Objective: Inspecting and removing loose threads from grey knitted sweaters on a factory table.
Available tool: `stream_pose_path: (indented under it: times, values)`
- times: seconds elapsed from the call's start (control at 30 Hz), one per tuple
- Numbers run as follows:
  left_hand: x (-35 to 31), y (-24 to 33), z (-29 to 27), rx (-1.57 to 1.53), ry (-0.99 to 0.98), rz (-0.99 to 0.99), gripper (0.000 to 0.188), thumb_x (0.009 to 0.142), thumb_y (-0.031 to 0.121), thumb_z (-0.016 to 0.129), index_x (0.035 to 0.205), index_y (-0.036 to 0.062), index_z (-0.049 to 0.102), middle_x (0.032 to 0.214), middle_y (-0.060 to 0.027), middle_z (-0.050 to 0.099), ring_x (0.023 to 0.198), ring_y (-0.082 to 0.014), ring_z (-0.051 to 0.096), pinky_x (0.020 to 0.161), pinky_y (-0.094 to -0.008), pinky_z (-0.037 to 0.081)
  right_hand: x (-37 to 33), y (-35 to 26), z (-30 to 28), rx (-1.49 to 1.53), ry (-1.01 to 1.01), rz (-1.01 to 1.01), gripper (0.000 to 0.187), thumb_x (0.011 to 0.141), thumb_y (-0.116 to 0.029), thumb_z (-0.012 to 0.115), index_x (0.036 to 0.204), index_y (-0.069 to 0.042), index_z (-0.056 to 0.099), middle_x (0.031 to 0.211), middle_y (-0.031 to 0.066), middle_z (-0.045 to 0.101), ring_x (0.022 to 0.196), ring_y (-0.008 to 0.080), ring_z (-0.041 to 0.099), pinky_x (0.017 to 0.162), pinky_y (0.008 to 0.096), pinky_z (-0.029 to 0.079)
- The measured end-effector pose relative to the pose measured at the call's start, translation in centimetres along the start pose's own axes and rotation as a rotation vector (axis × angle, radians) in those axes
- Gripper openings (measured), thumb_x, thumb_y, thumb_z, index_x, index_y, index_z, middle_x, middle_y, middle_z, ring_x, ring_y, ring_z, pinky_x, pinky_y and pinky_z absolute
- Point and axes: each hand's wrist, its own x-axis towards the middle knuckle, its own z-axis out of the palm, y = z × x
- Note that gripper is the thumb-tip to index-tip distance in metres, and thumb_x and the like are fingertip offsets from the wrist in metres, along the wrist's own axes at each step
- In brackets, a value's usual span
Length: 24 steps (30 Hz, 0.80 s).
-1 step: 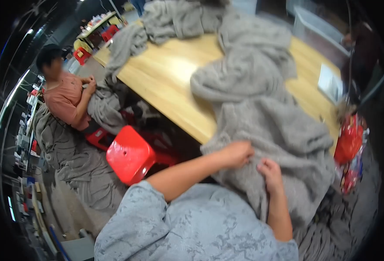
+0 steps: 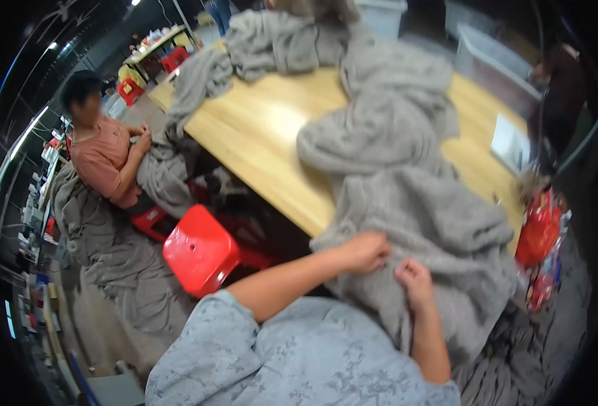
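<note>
A long run of soft grey fleece fabric [image 2: 424, 210] lies bunched over the table and hangs off its near edge towards my lap. My left hand [image 2: 366, 252] is closed on the fabric's near part, knuckles up. Just to the right and a little nearer, my right hand [image 2: 415, 281] has its fingers curled in, pinching the same fabric. A small gap separates the two hands, and a fold of cloth runs between them. Whatever lies under the fingertips is hidden.
The wooden table [image 2: 258, 135] has a red stool [image 2: 201, 249] at its left side. A person [image 2: 106, 155] sits further left with grey fabric. At right are a white sheet [image 2: 511, 145], red plastic bags [image 2: 541, 233] and a translucent bin [image 2: 495, 61]. More grey fabric [image 2: 136, 281] covers the floor.
The whole view has shifted slightly, with the stool and far table edge sitting lower in it. Both hands stay at the same place on the fabric.
</note>
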Motion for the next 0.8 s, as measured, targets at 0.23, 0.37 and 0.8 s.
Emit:
stream_pose_path:
  times: [0.23,0.37,0.8]
  values:
    - [-1.2,0.2,-1.1,-0.173,-0.024,-0.086,0.017,0.067,0.012,0.066,0.078,-0.0001,0.06,0.071,-0.0142,0.061,0.064,-0.0259,0.059,0.059,-0.0353,0.045,-0.5,-1.7,4.4,-0.541,0.193,-0.246,0.021,0.072,-0.012,0.071,0.088,0.0,0.063,0.069,0.0056,0.061,0.065,0.0094,0.054,0.06,0.0268,0.045]
    - [-0.8,-0.2,-1.0,-0.302,-0.077,-0.103,0.017,0.075,0.014,0.064,0.083,0.0004,0.06,0.071,-0.0094,0.062,0.063,-0.0186,0.057,0.058,-0.0311,0.043,0.4,-0.5,3.7,-0.354,0.203,-0.25,0.009,0.073,-0.008,0.067,0.08,-0.002,0.065,0.063,-0.0022,0.059,0.06,0.0044,0.048,0.054,0.0225,0.04]
    - [-0.8,-1.0,-1.3,-0.235,-0.136,0.031,0.022,0.076,0.014,0.065,0.09,0.0001,0.055,0.079,-0.0145,0.056,0.07,-0.025,0.053,0.063,-0.0341,0.042,1.7,-0.5,3.0,-0.544,0.126,-0.363,0.017,0.071,-0.011,0.063,0.085,-0.001,0.064,0.066,0.0114,0.06,0.056,0.016,0.055,0.054,0.0306,0.043]
